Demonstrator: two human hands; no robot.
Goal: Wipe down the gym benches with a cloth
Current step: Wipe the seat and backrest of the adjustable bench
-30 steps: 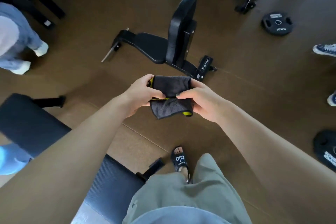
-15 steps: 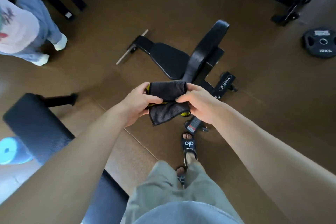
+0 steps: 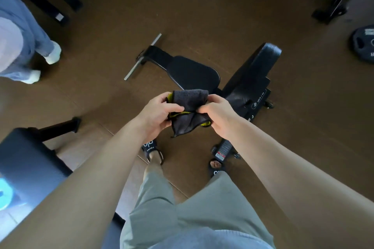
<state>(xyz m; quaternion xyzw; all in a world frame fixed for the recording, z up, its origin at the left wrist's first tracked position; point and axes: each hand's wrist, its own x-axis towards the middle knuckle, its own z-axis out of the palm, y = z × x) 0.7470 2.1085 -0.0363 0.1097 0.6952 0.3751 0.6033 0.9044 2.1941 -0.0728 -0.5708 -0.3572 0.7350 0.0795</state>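
You have the dark grey terry cloth with yellow-green edging (image 3: 189,110) pinched between both hands, held in the air above the black padded adjustable bench (image 3: 194,72) just ahead of your feet. Your left hand (image 3: 156,115) clasps one folded side, your right hand (image 3: 217,116) the other. It looks light, soft and floppy, probably folded double, though the layers are hard to count. Bunch it flat under one palm; gripping only a corner would let it trail.

Dim, warm light leaves the brown rubber floor (image 3: 202,6) murky. A pale blue glare (lower left) washes the near black padded bench (image 3: 30,159); wide-angle distortion bends the edges, softly blurred.
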